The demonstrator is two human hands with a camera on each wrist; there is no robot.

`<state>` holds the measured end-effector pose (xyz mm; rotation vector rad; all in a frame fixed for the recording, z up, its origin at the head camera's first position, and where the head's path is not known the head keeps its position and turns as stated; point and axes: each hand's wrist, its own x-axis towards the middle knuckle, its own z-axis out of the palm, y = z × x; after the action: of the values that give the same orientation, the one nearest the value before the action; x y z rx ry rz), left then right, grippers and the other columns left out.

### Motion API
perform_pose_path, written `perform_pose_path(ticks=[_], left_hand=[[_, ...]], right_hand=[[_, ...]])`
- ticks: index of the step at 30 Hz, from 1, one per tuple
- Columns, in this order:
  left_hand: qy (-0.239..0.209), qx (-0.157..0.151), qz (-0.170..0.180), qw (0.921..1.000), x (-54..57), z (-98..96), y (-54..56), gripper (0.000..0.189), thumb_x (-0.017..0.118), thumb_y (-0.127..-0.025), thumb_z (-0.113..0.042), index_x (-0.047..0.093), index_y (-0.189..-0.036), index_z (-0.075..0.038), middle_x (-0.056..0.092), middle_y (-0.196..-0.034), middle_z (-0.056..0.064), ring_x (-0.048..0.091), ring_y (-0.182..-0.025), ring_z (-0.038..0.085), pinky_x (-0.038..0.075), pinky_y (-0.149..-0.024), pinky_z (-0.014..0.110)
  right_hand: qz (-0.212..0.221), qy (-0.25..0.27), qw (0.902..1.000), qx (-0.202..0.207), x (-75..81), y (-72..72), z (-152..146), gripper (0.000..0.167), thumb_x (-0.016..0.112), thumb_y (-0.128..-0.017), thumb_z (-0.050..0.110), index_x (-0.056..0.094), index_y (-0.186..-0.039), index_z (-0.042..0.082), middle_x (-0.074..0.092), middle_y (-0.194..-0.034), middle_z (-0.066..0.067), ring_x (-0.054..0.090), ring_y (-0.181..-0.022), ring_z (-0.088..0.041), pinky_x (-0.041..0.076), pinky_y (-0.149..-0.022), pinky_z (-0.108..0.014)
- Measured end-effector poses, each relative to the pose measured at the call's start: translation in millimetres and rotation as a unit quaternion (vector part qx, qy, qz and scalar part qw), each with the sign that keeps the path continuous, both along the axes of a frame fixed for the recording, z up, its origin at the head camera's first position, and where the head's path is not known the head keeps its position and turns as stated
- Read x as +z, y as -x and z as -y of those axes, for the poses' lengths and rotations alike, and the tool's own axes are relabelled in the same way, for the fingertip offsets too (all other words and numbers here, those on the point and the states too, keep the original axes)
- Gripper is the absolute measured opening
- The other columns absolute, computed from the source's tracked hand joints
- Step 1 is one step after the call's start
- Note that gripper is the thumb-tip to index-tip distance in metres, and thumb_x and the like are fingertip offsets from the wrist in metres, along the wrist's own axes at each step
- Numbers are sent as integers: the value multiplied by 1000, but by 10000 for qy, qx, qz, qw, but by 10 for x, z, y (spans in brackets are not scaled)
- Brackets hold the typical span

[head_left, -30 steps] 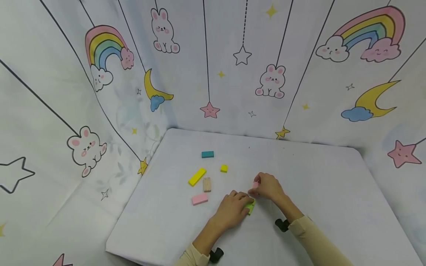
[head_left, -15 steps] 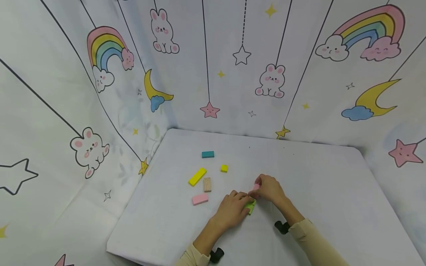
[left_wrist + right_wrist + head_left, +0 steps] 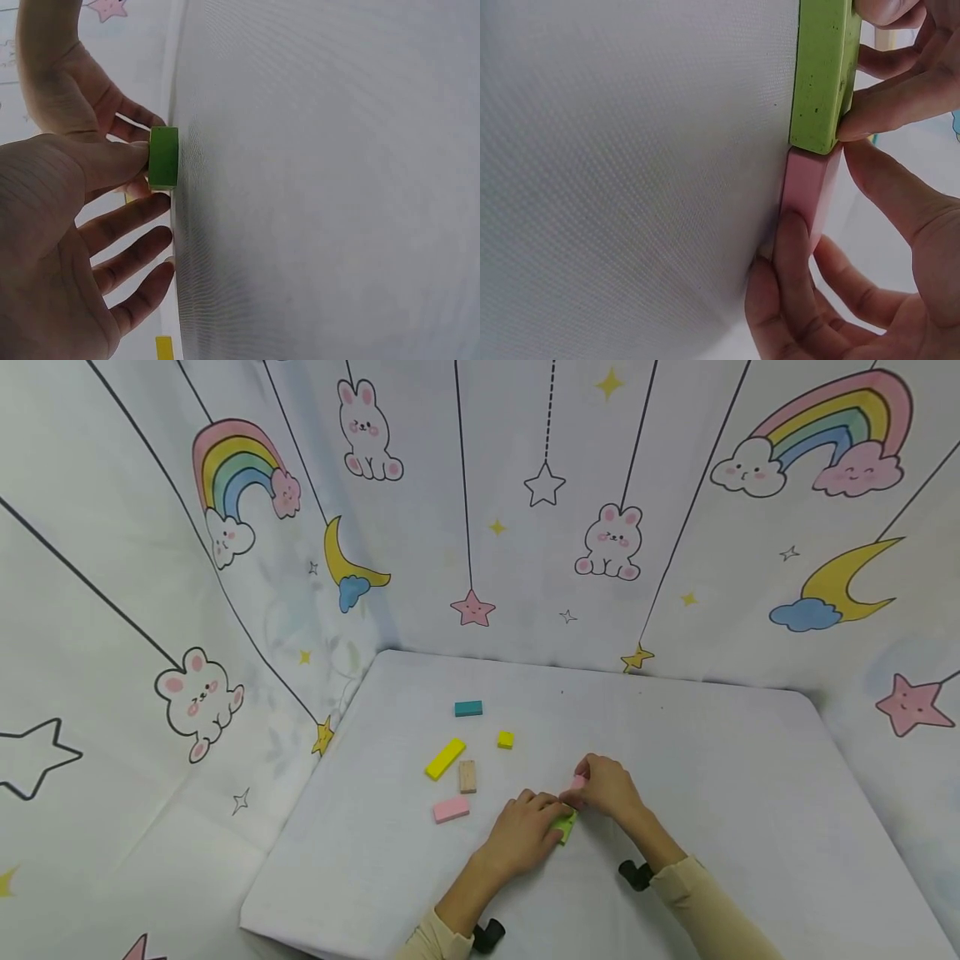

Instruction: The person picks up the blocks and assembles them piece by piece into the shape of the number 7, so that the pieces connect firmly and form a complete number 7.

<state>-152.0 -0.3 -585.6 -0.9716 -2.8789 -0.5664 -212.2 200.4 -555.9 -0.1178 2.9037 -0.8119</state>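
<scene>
My left hand [image 3: 519, 833] holds a lime-green rectangular block [image 3: 821, 75] flat on the white tabletop, with its thumb against the near side. The same green block [image 3: 163, 157] shows end-on in the left wrist view, the other fingers spread beyond it. Just to the right and farther back, my right hand [image 3: 606, 783] pinches a pink block [image 3: 806, 184] between thumb and fingers. In the right wrist view the two blocks lie end to end, in line, their ends meeting. Part of the pink block is covered by the right fingers.
Left of the hands lie another pink block [image 3: 451, 810], a bare wooden block [image 3: 467, 777] and a long yellow block [image 3: 446, 759]. Farther back are a small yellow block [image 3: 506, 741] and a teal block [image 3: 468, 708]. A printed cloth wall [image 3: 525, 560] borders the table [image 3: 720, 752].
My right hand has shifted very slightly toward me. The left hand, both held blocks and the loose blocks stay practically where they were.
</scene>
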Motion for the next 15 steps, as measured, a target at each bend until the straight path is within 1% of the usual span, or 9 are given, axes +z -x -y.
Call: perform_pose_path(ticks=[7,15], left_hand=[[18,21,73,10000,-19,14,14,37,67,-102,-33,66,-139,-28,64,-139,-6,57,-116,16,52,-90,34],[-54,-71,-63,9999,-38,13,27,36,68,-102,-32,68,-137,-27,64,-137,-5,58,-117,18,52,-87,35]], right_hand=[[48,93,9999,-24,-22,-2,13,56,96,-73,34,68,-106,-1,66,-93,-10,60,-80,-23,50,-66,-37],[28,182,9998,49,-44,-5,-23,55,96,-72,36,69,-106,1,68,-96,-9,61,-82,-23,51,-66,-37]])
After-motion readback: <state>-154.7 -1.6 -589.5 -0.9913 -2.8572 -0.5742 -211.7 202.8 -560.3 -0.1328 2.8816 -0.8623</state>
